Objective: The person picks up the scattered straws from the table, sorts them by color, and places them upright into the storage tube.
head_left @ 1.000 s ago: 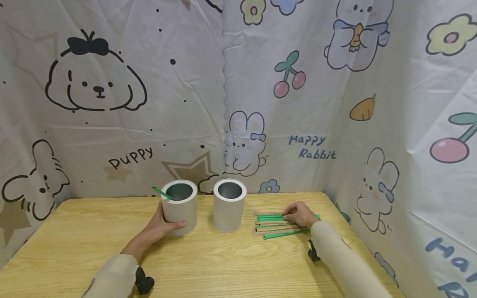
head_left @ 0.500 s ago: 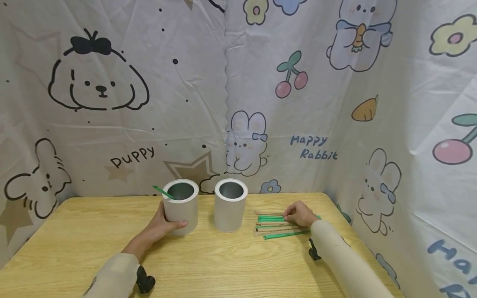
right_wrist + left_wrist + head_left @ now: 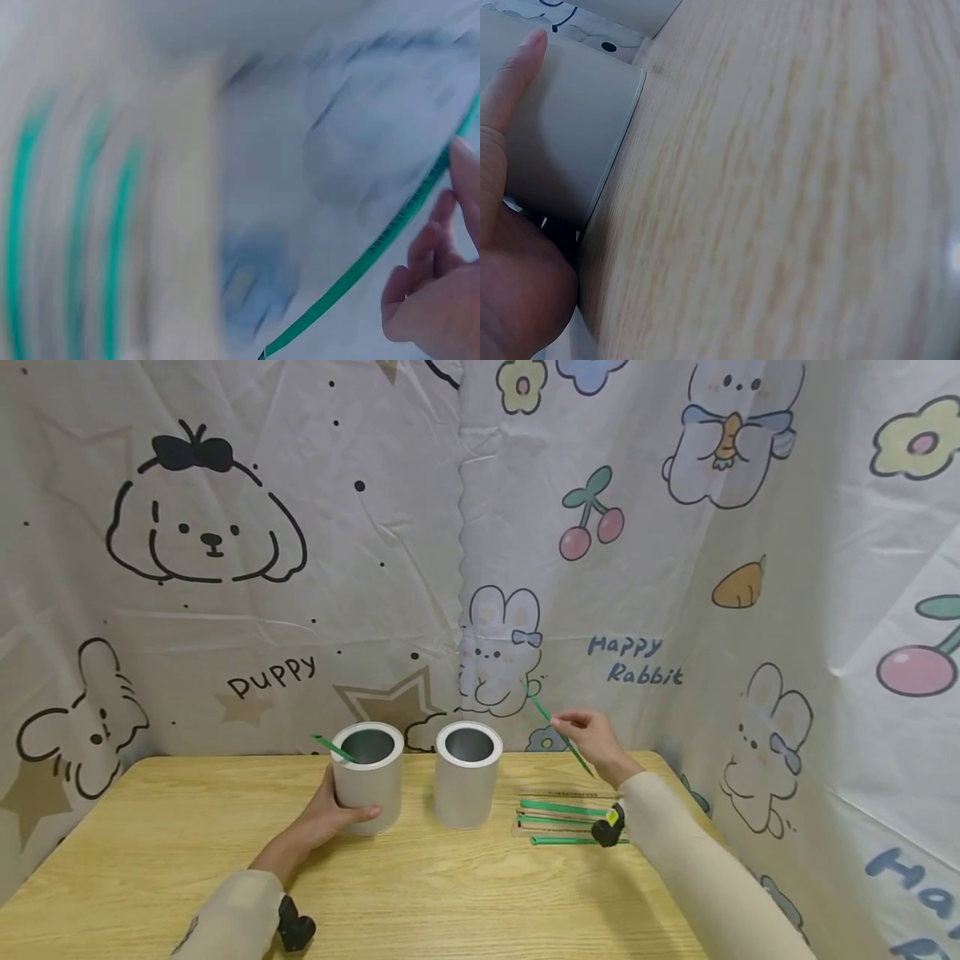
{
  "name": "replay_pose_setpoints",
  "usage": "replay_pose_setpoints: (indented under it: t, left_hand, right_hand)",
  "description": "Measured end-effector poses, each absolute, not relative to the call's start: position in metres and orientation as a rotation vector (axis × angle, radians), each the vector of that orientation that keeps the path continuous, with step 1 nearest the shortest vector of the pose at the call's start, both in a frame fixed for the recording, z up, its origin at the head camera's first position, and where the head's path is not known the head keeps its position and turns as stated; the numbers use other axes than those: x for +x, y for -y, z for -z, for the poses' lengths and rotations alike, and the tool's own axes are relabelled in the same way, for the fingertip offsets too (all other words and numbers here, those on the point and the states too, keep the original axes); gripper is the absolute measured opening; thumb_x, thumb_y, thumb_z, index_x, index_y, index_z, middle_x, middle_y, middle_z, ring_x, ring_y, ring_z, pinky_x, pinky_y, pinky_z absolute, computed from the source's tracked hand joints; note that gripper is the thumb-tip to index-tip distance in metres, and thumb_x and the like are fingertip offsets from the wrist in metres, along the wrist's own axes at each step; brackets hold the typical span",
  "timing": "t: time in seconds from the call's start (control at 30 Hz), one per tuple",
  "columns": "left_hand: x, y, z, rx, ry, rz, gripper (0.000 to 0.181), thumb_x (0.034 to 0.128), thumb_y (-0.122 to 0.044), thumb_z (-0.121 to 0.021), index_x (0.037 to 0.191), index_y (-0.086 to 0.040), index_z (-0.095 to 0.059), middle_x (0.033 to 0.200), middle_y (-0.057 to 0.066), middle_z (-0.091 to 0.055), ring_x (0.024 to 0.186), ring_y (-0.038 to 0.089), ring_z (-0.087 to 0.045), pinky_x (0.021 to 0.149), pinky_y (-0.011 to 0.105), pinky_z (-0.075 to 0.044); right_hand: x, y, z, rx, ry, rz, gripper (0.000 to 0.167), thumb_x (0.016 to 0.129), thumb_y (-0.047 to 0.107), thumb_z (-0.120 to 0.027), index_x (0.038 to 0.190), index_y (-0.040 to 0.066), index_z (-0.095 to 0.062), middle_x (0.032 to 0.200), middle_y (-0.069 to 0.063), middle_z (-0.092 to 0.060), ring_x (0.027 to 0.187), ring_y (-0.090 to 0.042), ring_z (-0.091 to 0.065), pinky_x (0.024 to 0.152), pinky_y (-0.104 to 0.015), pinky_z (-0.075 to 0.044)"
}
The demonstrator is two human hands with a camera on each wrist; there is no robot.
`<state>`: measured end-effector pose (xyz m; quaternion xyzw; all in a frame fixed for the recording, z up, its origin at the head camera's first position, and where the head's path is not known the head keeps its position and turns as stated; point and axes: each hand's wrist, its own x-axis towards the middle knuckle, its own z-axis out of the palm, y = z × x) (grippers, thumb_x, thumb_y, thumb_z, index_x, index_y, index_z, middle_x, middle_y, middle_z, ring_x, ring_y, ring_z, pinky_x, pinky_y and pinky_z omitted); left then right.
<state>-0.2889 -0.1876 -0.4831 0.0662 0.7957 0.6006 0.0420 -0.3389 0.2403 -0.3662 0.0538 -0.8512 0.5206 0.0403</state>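
In the head view, my left hand point(image 3: 321, 817) grips a white cylindrical canister point(image 3: 378, 789), its thumb across the front and the other fingers hidden behind. A green pencil point(image 3: 331, 746) leans out over that canister's rim. My right hand point(image 3: 594, 742) pinches another green pencil point(image 3: 537, 703), held tilted in the air above the table's right side. Black print shows along this pencil in the right wrist view. Below the hand lies a row of several green and wood-coloured pencils point(image 3: 555, 808). The left wrist view shows the gripped canister point(image 3: 570, 112) with a finger along its wall.
A second white canister point(image 3: 463, 793) stands upright just right of the gripped one, with a small gap between them. The wood-grain table point(image 3: 435, 893) ends at a printed cloth point(image 3: 405, 568) behind and on the right side.
My right hand has risen from the row of pencils and lifted a green one off the table. My left hand keeps its grip on the canister. The head view has shifted slightly.
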Motion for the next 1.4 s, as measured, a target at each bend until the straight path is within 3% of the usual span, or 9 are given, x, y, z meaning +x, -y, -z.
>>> replay_pose_setpoints:
  t: [0.2, 0.33, 0.53, 0.63, 0.77, 0.87, 1.1, 1.27, 1.4]
  left_hand:
    - [-0.288, 0.187, 0.484, 0.216, -2.421, -1.865, 0.115, 0.0814, -0.019, -0.084, 0.160, -0.007, 0.000, 0.160, 0.024, -0.026, 0.147, 0.044, -0.031, 0.121, 0.059, -0.025]
    - [-0.290, 0.186, 0.485, 0.235, -2.414, -1.895, 0.114, 0.0806, -0.015, -0.085, 0.159, -0.006, -0.002, 0.159, 0.025, -0.028, 0.146, 0.043, -0.034, 0.120, 0.056, -0.027]
    - [-0.289, 0.186, 0.487, 0.237, -2.404, -1.888, 0.114, 0.0819, -0.019, -0.084, 0.160, -0.007, 0.000, 0.160, 0.024, -0.026, 0.147, 0.044, -0.032, 0.121, 0.058, -0.026]
    - [-0.288, 0.185, 0.487, 0.237, -2.397, -1.883, 0.113, 0.0829, -0.021, -0.083, 0.159, -0.008, -0.001, 0.161, 0.023, -0.026, 0.147, 0.043, -0.032, 0.121, 0.058, -0.025]
    - [-0.289, 0.183, 0.488, 0.237, -2.409, -1.861, 0.114, 0.0832, -0.023, -0.083, 0.160, -0.008, 0.000, 0.161, 0.024, -0.025, 0.147, 0.043, -0.032, 0.121, 0.059, -0.026]
    - [-0.291, 0.185, 0.487, 0.221, -2.419, -1.851, 0.116, 0.0831, -0.023, -0.083, 0.160, -0.008, 0.002, 0.162, 0.025, -0.023, 0.148, 0.044, -0.031, 0.121, 0.059, -0.026]
    - [-0.291, 0.187, 0.485, 0.240, -2.425, -1.853, 0.115, 0.0833, -0.018, -0.083, 0.160, -0.006, 0.002, 0.160, 0.026, -0.025, 0.147, 0.045, -0.031, 0.121, 0.059, -0.026]
    - [-0.290, 0.187, 0.486, 0.241, -2.429, -1.856, 0.112, 0.0835, -0.017, -0.082, 0.159, -0.006, -0.001, 0.159, 0.026, -0.027, 0.146, 0.044, -0.033, 0.120, 0.057, -0.027]
    - [-0.291, 0.186, 0.487, 0.242, -2.435, -1.838, 0.112, 0.0842, -0.020, -0.082, 0.159, -0.006, 0.000, 0.159, 0.027, -0.025, 0.147, 0.045, -0.031, 0.121, 0.058, -0.026]
  right_hand:
    - [-0.334, -0.143, 0.298, 0.201, 2.050, -2.191, 0.010, 0.101, 0.013, -0.062, 0.102, 0.015, -0.071, 0.092, 0.011, -0.064, 0.093, -0.007, -0.053, 0.088, -0.024, -0.040]
    - [-0.326, -0.074, 0.273, 0.293, 1.698, -2.530, 0.028, 0.101, 0.006, -0.059, 0.083, 0.024, -0.070, 0.080, 0.013, -0.064, 0.079, -0.004, -0.053, 0.078, -0.022, -0.036]
    - [-0.319, 0.004, 0.289, 0.414, 1.637, -2.676, 0.030, 0.101, 0.007, -0.059, 0.081, 0.026, -0.070, 0.078, 0.013, -0.062, 0.079, -0.005, -0.052, 0.076, -0.024, -0.035]
    - [-0.320, 0.018, 0.315, 0.403, 1.841, -2.614, 0.015, 0.101, 0.011, -0.062, 0.095, 0.018, -0.074, 0.086, 0.012, -0.064, 0.090, -0.008, -0.056, 0.085, -0.027, -0.042]
    - [-0.321, 0.006, 0.340, 0.420, 2.183, -2.422, 0.028, 0.101, 0.020, -0.062, 0.125, 0.006, -0.069, 0.117, 0.000, -0.070, 0.120, -0.017, -0.059, 0.110, -0.043, -0.043]
    - [-0.323, -0.018, 0.339, 0.469, 2.319, -2.290, 0.036, 0.102, 0.023, -0.061, 0.133, 0.004, -0.064, 0.137, -0.009, -0.064, 0.128, -0.022, -0.055, 0.109, -0.043, -0.043]
    - [-0.323, -0.105, 0.326, 0.481, 2.417, -2.144, 0.036, 0.103, 0.020, -0.058, 0.132, -0.001, -0.062, 0.115, 0.006, -0.067, 0.095, -0.008, -0.058, 0.095, -0.033, -0.046]
    - [-0.325, -0.177, 0.343, 0.417, 2.503, -2.038, 0.039, 0.105, 0.024, -0.055, 0.135, -0.002, -0.059, 0.114, 0.010, -0.063, 0.095, -0.009, -0.055, 0.095, -0.032, -0.046]
    - [-0.323, -0.228, 0.378, 0.316, 2.656, -1.921, 0.044, 0.106, 0.034, -0.054, 0.138, 0.003, -0.059, 0.131, -0.003, -0.059, 0.108, -0.017, -0.054, 0.103, -0.039, -0.044]
